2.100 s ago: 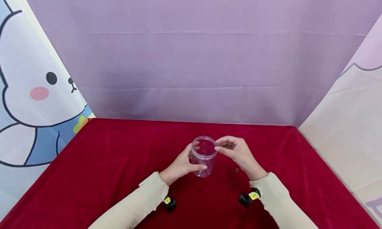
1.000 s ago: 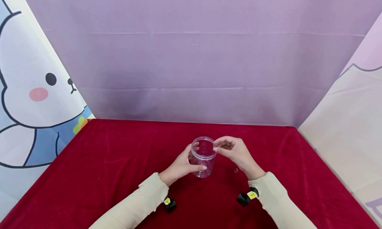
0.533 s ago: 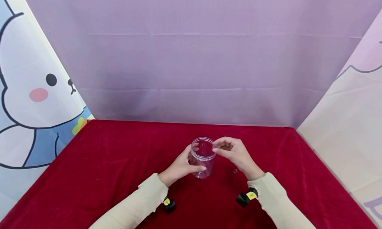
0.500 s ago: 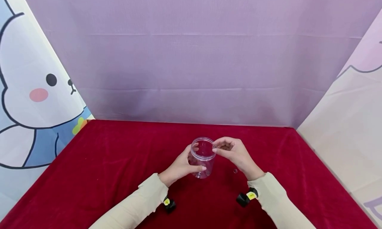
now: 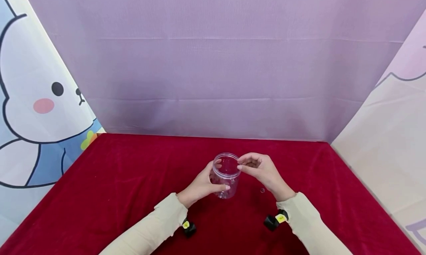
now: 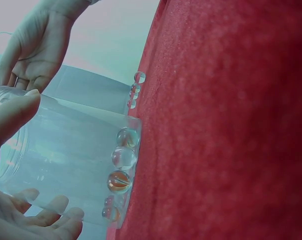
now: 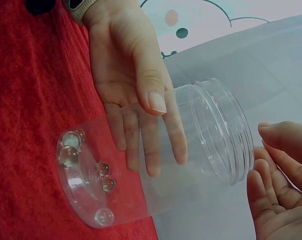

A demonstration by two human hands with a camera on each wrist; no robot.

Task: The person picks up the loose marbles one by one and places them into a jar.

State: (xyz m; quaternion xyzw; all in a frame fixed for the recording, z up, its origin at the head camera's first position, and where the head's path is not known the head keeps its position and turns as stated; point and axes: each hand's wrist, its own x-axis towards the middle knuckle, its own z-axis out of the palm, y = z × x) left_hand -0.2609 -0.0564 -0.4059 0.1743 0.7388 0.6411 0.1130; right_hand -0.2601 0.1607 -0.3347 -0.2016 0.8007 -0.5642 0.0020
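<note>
My left hand [image 5: 203, 183] grips a clear plastic jar [image 5: 227, 181] with a threaded, lidless mouth, thumb on the near side and fingers round the far side. The jar is upright on the red cloth. Several glass marbles lie at its bottom; the left wrist view shows one with an orange swirl [image 6: 119, 182]. Beside the rim, my right hand [image 5: 264, 172] has its thumb and fingers apart, with nothing seen between them in the right wrist view. A loose marble [image 5: 262, 190] lies on the cloth below that hand; the left wrist view shows a small row of marbles [image 6: 139, 77] there.
Red velvet cloth [image 5: 139, 173] covers the table. A lilac fabric backdrop [image 5: 213, 70] rises behind it, with a cartoon-printed panel [image 5: 43, 81] at left and a pale panel [image 5: 389, 136] at right. Black wrist cameras sit under both cuffs.
A marble pinched in my right fingertips at the jar's rim half a second ago is gone from them, and the marbles in the jar have shifted. The left hand keeps its grip in place.
</note>
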